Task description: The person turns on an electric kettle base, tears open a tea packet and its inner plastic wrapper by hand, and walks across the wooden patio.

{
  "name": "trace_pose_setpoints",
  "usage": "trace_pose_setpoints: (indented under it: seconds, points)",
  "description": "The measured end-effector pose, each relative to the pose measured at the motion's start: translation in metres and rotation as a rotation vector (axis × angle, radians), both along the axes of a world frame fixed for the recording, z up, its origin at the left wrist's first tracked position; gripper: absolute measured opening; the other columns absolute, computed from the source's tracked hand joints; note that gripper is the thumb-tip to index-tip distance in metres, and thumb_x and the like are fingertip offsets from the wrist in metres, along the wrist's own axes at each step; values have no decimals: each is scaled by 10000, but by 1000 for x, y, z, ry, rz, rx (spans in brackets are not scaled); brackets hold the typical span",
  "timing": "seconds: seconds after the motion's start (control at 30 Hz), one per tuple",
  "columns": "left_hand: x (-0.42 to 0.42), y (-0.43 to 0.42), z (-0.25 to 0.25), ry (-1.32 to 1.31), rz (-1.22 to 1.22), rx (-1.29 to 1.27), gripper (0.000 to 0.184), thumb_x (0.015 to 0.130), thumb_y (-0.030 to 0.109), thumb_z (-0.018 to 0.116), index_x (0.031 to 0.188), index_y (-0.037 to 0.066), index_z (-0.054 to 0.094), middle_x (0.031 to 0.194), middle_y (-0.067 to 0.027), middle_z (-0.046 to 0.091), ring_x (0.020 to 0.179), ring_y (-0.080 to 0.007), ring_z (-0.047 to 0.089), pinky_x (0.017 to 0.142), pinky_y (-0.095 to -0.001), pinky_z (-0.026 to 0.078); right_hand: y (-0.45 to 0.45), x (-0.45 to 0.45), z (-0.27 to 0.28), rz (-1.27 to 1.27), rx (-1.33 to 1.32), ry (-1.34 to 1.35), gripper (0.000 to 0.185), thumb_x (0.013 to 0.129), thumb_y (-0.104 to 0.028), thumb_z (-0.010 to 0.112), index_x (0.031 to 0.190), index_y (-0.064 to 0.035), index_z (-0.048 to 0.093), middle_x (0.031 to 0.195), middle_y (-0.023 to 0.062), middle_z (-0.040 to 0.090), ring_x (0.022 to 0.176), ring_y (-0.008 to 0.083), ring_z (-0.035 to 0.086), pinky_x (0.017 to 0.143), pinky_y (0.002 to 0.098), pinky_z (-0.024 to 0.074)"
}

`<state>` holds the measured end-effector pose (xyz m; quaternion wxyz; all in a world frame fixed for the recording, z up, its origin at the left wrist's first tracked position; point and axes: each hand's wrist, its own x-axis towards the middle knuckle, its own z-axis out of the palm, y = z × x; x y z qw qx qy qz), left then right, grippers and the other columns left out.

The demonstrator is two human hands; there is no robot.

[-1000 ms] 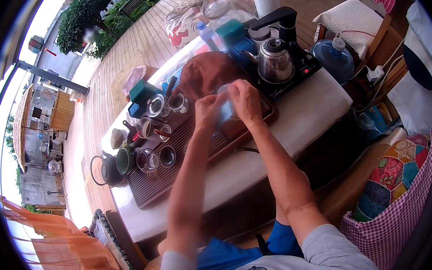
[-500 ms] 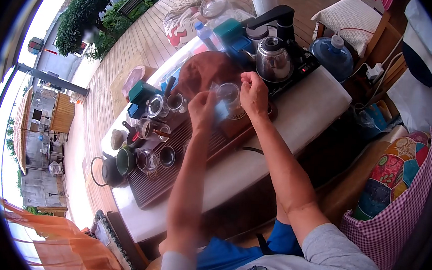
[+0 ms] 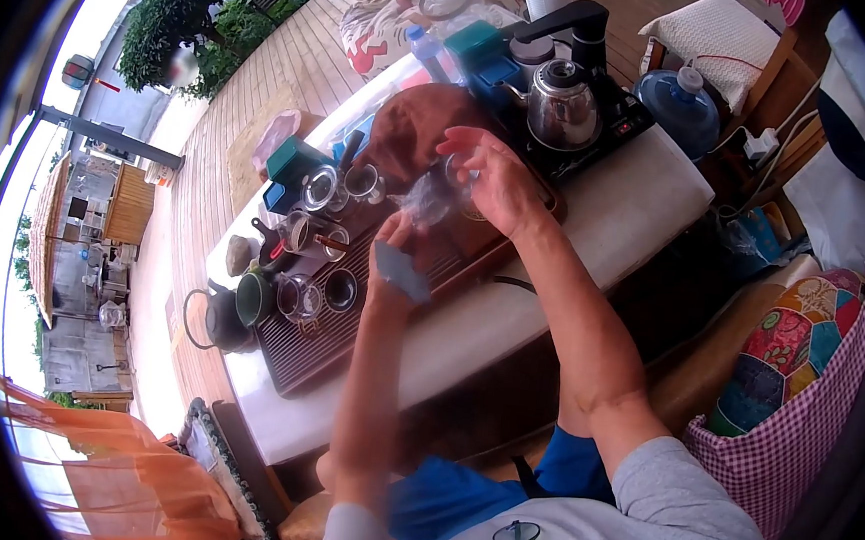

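My left hand, partly blurred, is closed on a crumpled clear plastic bag above the tea tray. A grey-blue piece, perhaps part of the same wrapping, lies over the back of this hand. My right hand is open with fingers apart, just right of the bag. Behind its fingers a clear glass vessel shows in part. A brown cloth lies beyond both hands. Left on the tray are a small dark-looking cup and a glass pitcher.
A steel kettle stands on a black heater base at the right. Along the far side are a lidded glass pot, a green cup and a dark pot. A large water bottle stands beyond the table.
My right hand has opened from a closed grip and moved slightly left. My left hand has lowered a little, and the clear bag now shows crumpled above it. The view has shifted slightly.
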<state>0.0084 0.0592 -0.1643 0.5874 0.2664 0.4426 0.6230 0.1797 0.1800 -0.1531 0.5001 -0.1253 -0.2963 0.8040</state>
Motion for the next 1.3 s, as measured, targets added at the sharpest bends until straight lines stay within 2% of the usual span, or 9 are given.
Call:
trace_pose_setpoints:
  seconds: [0.1, 0.2, 0.27, 0.47, 0.77, 0.97, 1.07, 1.17, 1.3]
  points:
    - [-16, -41, -9, -198, -26, 56, 99, 1000, 157, 589, 1066, 85, 602, 889, -39, 660, 555, -109, 538, 450, -223, 418, -21, -20, 10, 135, -25, 140, 370, 936, 13, 442, 1283, 4, 567, 1194, 194, 659, 942, 156, 629, 829, 255, 515]
    - [-15, -78, 0, -188, 145, -71, 141, 1041, 150, 495, 999, 41, 573, 749, -50, 607, 453, -130, 454, 435, -259, 358, -37, -37, 18, 299, 21, 332, 314, 1005, -3, 442, 1294, -11, 563, 1258, 222, 647, 936, 178, 669, 814, 264, 559]
    - [-20, -99, 0, -201, 172, -82, 127, 1039, 129, 489, 1000, 42, 575, 802, -50, 625, 453, -136, 466, 438, -268, 373, -48, -50, 21, 279, 36, 251, 303, 1007, -4, 436, 1280, -21, 567, 1273, 222, 638, 956, 187, 673, 855, 281, 564]
    - [-39, -127, -17, -221, 183, -84, 120, 1035, 133, 501, 1010, 42, 575, 839, -62, 649, 452, -140, 475, 437, -268, 370, -81, -82, 16, 332, 21, 107, 330, 1005, -23, 353, 1257, -23, 567, 1294, 220, 623, 1020, 204, 640, 933, 330, 523]
    - [-55, -132, -26, -116, 267, -87, 69, 1012, 123, 581, 1052, 68, 584, 881, -79, 689, 446, -125, 490, 413, -243, 383, -104, -113, 2, 366, 126, -86, 289, 1019, -70, 400, 1266, -34, 544, 1350, 144, 598, 1270, 221, 537, 1099, 360, 401]
    - [-69, -138, -61, -146, 262, 23, 81, 1004, 100, 583, 1071, 61, 606, 948, -109, 707, 444, -107, 474, 408, -231, 374, -113, -112, -41, 432, 273, -410, 333, 1055, -146, 374, 1357, -81, 498, 1423, 47, 527, 1198, 161, 526, 1045, 332, 409]
    - [-69, -138, -61, -120, 218, 5, 104, 990, 88, 588, 1088, 53, 599, 946, -118, 715, 437, -104, 469, 409, -222, 361, -121, -113, -47, 402, 481, -481, 338, 1088, -237, 385, 1364, -72, 491, 1393, 69, 536, 1152, 157, 541, 1021, 336, 447]
    - [-66, -141, -58, -108, 226, -61, 128, 981, 77, 568, 1104, 44, 588, 928, -105, 719, 426, -95, 464, 414, -217, 356, -127, -114, -42, 424, 559, -558, 396, 1082, -341, 427, 1362, -68, 489, 1388, 94, 535, 1147, 174, 563, 980, 339, 490]
    - [-69, -146, -57, -176, 275, -48, 79, 985, 81, 603, 1041, 28, 587, 897, -97, 705, 475, -75, 514, 426, -197, 374, -137, -118, -24, 435, 507, -604, 408, 1024, -269, 578, 1354, -46, 492, 1320, 90, 586, 1042, 163, 613, 839, 338, 526]
